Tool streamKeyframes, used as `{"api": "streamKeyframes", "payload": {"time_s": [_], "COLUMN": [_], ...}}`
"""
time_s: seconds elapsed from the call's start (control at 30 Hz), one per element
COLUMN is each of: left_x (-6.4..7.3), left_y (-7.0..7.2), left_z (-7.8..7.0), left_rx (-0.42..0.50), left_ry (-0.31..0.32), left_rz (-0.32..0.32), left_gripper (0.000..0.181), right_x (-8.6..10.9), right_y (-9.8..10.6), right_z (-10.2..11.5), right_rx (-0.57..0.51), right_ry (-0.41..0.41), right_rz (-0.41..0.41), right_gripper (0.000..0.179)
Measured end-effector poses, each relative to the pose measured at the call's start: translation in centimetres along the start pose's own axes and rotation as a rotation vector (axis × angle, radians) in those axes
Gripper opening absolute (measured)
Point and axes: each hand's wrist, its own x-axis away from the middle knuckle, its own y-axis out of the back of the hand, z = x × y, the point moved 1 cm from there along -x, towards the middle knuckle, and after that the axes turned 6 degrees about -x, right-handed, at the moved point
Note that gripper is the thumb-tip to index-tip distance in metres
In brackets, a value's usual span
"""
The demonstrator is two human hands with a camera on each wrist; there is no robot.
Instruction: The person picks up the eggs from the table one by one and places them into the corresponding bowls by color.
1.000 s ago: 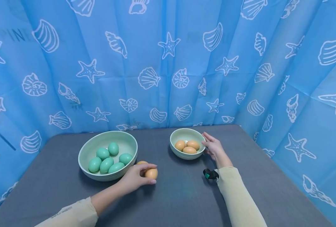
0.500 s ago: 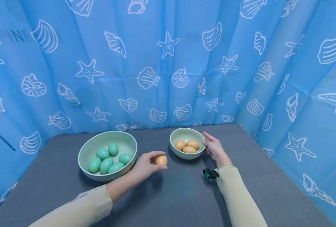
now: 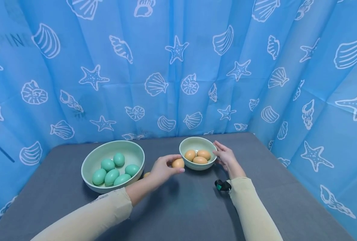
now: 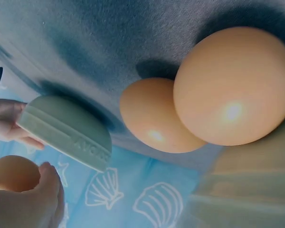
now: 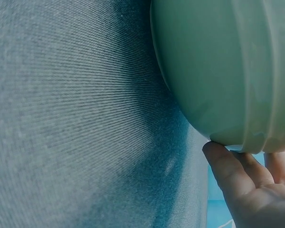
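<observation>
My left hand pinches an orange-brown egg between thumb and fingers, just left of the small pale green bowl. In the left wrist view the held egg shows at the lower left. Three similar eggs lie inside that bowl. My right hand rests against the bowl's right side; in the right wrist view its extended fingers touch the outer wall. Two more brown eggs, one large in view and one behind it, lie on the cloth; my left forearm mostly hides them in the head view.
On the left stands a larger pale green bowl with several green eggs in it. A dark grey cloth covers the table. A black strap piece hangs at my right cuff. Blue curtains close off the back and sides.
My left hand has carried the egg from beside the large bowl rightward and away from me, to near the small bowl. My right hand stays at the small bowl.
</observation>
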Motion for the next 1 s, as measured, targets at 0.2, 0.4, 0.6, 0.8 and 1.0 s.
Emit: {"api": "streamKeyframes", "payload": {"time_s": [0.2, 0.4, 0.6, 0.8, 1.0], "left_x": [-1.0, -2.0, -3.3, -4.9, -6.6], "left_y": [-0.4, -1.1, -2.1, -2.9, -4.0], "left_z": [-0.2, -0.6, -0.8, -1.1, -0.8], "left_rx": [-0.015, -0.033, -0.049, -0.033, -0.074], "left_ry": [-0.018, -0.075, -0.117, -0.140, -0.164], "left_rz": [-0.006, -0.012, -0.004, -0.036, -0.001], "left_gripper": [0.051, 0.050, 0.049, 0.048, 0.049], "right_x": [0.0, -0.1, -0.1, -0.1, -0.1], "right_y": [-0.1, -0.1, 0.1, 0.2, 0.1], "right_z": [0.0, 0.0, 0.0, -0.1, -0.1], "right_rx": [0.002, 0.006, 0.020, 0.048, 0.059], "right_ry": [-0.010, -0.018, -0.018, -0.009, -0.008], "right_rz": [-0.009, -0.024, -0.021, -0.015, -0.015], "right_gripper": [0.060, 0.060, 0.060, 0.059, 0.059]}}
